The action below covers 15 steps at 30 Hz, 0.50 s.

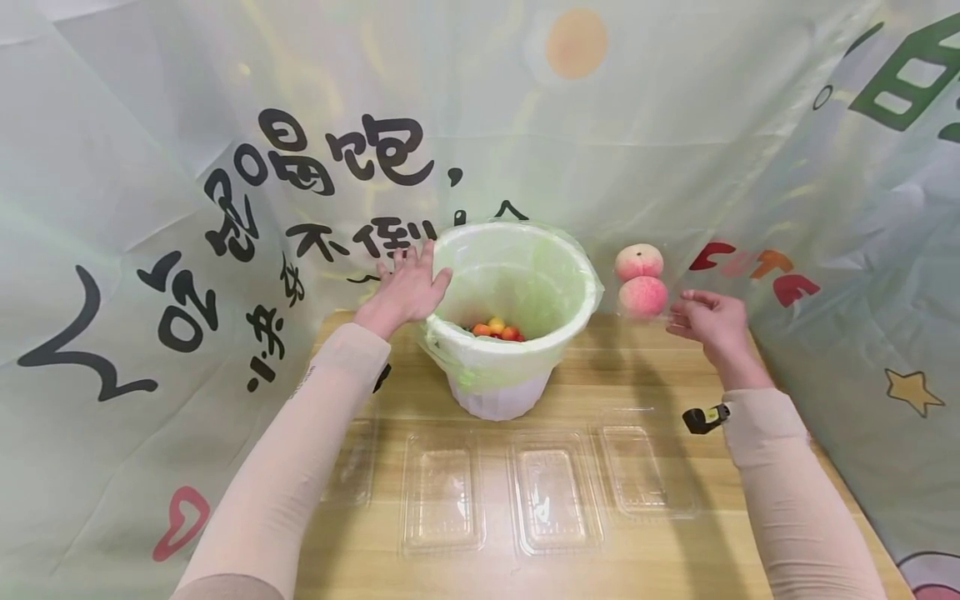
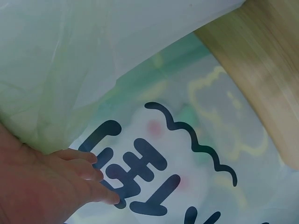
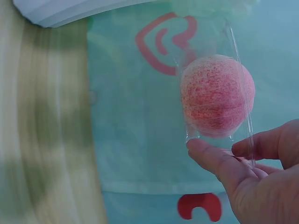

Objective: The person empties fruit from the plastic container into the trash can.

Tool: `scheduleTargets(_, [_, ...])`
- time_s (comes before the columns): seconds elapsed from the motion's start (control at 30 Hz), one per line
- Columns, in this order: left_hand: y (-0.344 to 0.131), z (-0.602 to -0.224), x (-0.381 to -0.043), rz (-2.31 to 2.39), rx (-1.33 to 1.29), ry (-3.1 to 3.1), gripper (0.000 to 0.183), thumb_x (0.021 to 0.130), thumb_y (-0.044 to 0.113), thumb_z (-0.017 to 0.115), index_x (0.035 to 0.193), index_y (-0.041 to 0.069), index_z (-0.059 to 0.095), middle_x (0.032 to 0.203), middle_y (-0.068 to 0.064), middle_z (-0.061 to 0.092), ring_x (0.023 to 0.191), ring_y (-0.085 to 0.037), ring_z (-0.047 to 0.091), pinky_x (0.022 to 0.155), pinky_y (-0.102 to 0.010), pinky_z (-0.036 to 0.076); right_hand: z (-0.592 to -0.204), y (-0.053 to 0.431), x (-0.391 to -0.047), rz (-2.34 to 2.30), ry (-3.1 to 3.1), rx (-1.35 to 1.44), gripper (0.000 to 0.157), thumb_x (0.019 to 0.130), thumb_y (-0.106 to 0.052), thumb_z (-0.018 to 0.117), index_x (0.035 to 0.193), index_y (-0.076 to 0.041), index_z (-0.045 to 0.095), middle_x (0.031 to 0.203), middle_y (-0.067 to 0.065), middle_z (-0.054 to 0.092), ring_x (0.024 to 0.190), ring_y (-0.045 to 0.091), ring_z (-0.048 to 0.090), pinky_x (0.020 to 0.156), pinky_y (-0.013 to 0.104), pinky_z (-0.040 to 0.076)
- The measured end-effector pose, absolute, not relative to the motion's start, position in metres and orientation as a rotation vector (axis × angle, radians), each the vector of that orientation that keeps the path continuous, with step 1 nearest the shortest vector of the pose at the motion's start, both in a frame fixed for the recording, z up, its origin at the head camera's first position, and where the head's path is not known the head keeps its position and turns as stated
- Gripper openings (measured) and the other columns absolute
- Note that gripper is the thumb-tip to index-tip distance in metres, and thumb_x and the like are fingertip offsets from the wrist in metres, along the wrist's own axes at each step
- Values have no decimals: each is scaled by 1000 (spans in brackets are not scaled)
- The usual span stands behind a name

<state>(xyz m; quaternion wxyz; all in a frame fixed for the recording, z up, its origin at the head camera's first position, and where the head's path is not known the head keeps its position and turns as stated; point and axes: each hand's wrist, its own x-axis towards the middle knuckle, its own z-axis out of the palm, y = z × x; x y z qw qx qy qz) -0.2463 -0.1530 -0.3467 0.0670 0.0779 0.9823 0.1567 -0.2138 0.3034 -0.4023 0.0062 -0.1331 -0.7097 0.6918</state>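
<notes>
My right hand (image 1: 708,321) pinches the near edge of a clear plastic box (image 3: 249,122) and holds it up to the right of the bucket. Two pink peaches (image 1: 642,297) sit in that box, one behind the other. In the right wrist view one pink peach (image 3: 217,95) shows through the plastic; the other is hidden. My left hand (image 1: 411,287) is at the left rim of the white bucket (image 1: 498,393), fingers spread. A pale green bag (image 1: 517,250) lines the bucket and folds over its rim. Several small orange, yellow and red fruits (image 1: 496,327) lie deep inside.
Clear plastic trays stand in a row on the wooden table (image 1: 450,579) in front of the bucket, including a middle tray (image 1: 557,500) and a right tray (image 1: 637,467). A printed cloth (image 1: 480,75) hangs behind and along both sides.
</notes>
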Motion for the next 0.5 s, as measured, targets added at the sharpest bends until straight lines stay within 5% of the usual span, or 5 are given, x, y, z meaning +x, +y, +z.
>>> scheduleTargets(0.5, [-154, -346, -245, 470, 231, 2962, 77, 112, 52, 23, 170, 9, 0, 174, -32, 4, 162, -52, -1, 126, -74, -5, -360, 291, -212, 2046, -2281, -402, 21, 104, -14, 65, 122, -5, 60, 79, -18, 73, 71, 1, 75, 66, 21, 63])
